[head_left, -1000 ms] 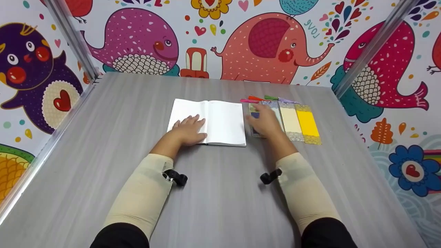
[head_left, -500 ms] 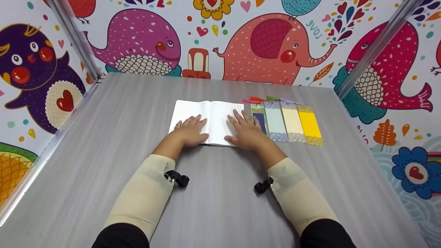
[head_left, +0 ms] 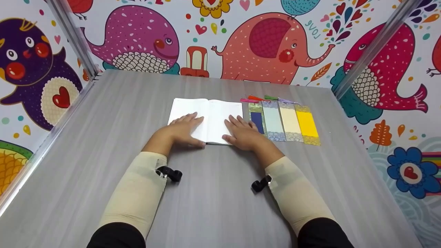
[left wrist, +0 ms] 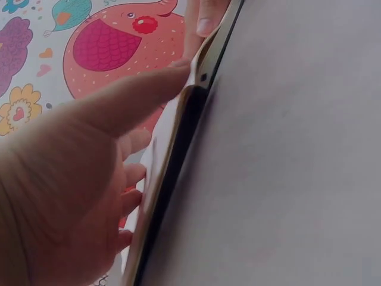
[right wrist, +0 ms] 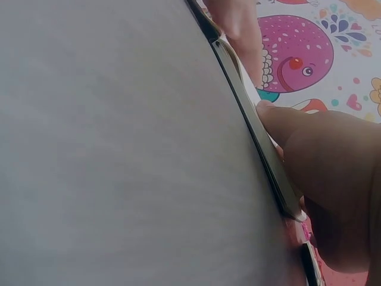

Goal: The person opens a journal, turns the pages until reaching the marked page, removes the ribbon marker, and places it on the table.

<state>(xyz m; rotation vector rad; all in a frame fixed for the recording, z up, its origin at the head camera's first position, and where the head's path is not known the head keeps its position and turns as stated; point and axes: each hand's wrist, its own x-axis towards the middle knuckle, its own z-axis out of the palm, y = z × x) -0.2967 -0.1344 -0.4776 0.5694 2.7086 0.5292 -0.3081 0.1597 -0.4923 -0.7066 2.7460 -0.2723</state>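
Observation:
An open notebook (head_left: 220, 110) with blank white pages lies flat on the table. My left hand (head_left: 181, 131) rests on the left page with fingers spread, its thumb near the bottom edge by the spine. On the right page lies my right hand (head_left: 244, 133), fingers straight and its outer edge close to the bookmarks. In the left wrist view, the left thumb (left wrist: 143, 89) stretches along the notebook's edge (left wrist: 169, 179). The right wrist view has the right thumb (right wrist: 292, 122) on the page above the thick page block (right wrist: 259, 134).
Right of the notebook, several tasselled bookmarks lie side by side: a navy and green one (head_left: 256, 120), a pale blue one (head_left: 274, 119), a cream one (head_left: 291, 119) and a yellow one (head_left: 307, 124). A cartoon-printed wall (head_left: 144, 38) stands behind the grey table (head_left: 213, 193).
My right hand has come left off the bookmarks and settled on the right page. The left hand has shifted slightly left, staying on its page. The bookmarks lie as before.

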